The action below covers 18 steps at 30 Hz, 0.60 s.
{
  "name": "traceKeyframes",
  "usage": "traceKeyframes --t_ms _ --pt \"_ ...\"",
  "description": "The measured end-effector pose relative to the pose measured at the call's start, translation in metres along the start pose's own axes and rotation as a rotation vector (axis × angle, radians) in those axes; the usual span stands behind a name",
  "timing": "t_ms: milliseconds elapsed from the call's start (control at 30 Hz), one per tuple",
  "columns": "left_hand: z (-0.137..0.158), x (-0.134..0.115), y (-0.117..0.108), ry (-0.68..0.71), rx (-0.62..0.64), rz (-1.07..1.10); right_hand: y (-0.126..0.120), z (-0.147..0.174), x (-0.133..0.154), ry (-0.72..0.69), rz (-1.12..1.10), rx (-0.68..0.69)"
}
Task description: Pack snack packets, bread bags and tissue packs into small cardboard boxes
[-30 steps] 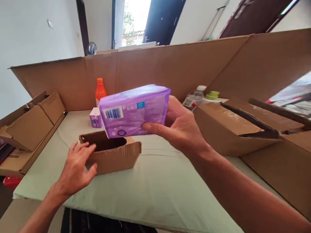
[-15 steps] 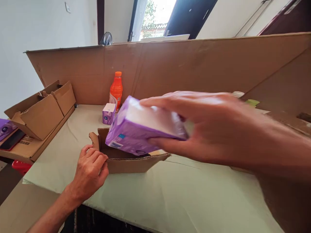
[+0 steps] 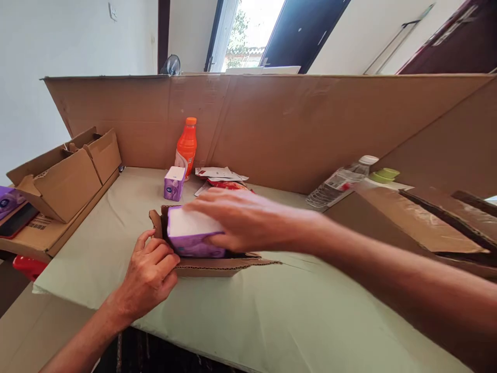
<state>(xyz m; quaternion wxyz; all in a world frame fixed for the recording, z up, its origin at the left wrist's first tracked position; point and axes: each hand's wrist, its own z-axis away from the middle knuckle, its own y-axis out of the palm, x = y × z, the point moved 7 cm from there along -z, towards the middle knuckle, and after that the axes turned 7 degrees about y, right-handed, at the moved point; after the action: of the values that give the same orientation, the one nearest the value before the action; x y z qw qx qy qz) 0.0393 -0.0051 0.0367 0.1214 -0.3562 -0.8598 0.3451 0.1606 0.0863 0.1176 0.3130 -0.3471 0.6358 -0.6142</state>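
A purple-and-white tissue pack (image 3: 196, 246) sits partly inside an open cardboard box (image 3: 217, 267) on the table. My right hand (image 3: 240, 220) grips the pack from above, thumb on the near side and fingers over the far side. At the box's left end, my left hand (image 3: 153, 267) pinches the near wall and corner flap, fingers curled. Just behind the box stands a smaller purple tissue pack (image 3: 174, 184), and an orange drink bottle (image 3: 187, 147) is upright behind that. The box's right part is partly covered by my right hand.
Flat packets (image 3: 223, 176) lie behind my right hand. A clear plastic bottle (image 3: 336, 184) leans at the right near green lids (image 3: 385, 175) and a large cardboard box (image 3: 388, 223). Another cardboard box (image 3: 70, 176) and a phone (image 3: 17, 221) are at the left. A cardboard wall (image 3: 272, 124) borders the back.
My right hand has moved down and left, lowering the tissue pack from above the box into it. My left hand stays on the box's left end. The view has shifted slightly.
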Motion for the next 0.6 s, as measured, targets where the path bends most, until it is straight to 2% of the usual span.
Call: traceKeyframes --t_ms 100,200,233,300,400,467,533,600 --pt "0.0 0.0 -0.001 0.0 0.013 -0.027 0.04 -0.01 0.006 0.032 -0.046 0.073" --pt "0.001 -0.002 -0.004 -0.002 0.03 -0.024 0.085 -0.015 -0.002 0.107 -0.117 0.276" --pt "0.001 -0.003 -0.005 -0.004 0.034 -0.027 0.095 -0.016 -0.006 0.13 -0.14 0.317" --pt "0.0 -0.003 -0.006 -0.012 0.048 -0.042 0.106 -0.016 -0.012 0.161 -0.182 0.317" --pt "-0.005 -0.003 -0.001 -0.005 0.145 -0.031 0.108 -0.013 -0.016 0.163 -0.237 0.263" --pt "-0.008 -0.001 0.008 0.002 0.262 -0.009 0.099 -0.008 -0.013 0.1 -0.242 0.243" --pt "-0.011 0.003 0.015 -0.006 0.362 -0.006 0.074 -0.006 -0.013 0.013 -0.26 0.15" --pt "-0.012 0.006 0.02 -0.013 0.415 -0.016 0.037 -0.011 -0.027 0.024 -0.303 -0.027"
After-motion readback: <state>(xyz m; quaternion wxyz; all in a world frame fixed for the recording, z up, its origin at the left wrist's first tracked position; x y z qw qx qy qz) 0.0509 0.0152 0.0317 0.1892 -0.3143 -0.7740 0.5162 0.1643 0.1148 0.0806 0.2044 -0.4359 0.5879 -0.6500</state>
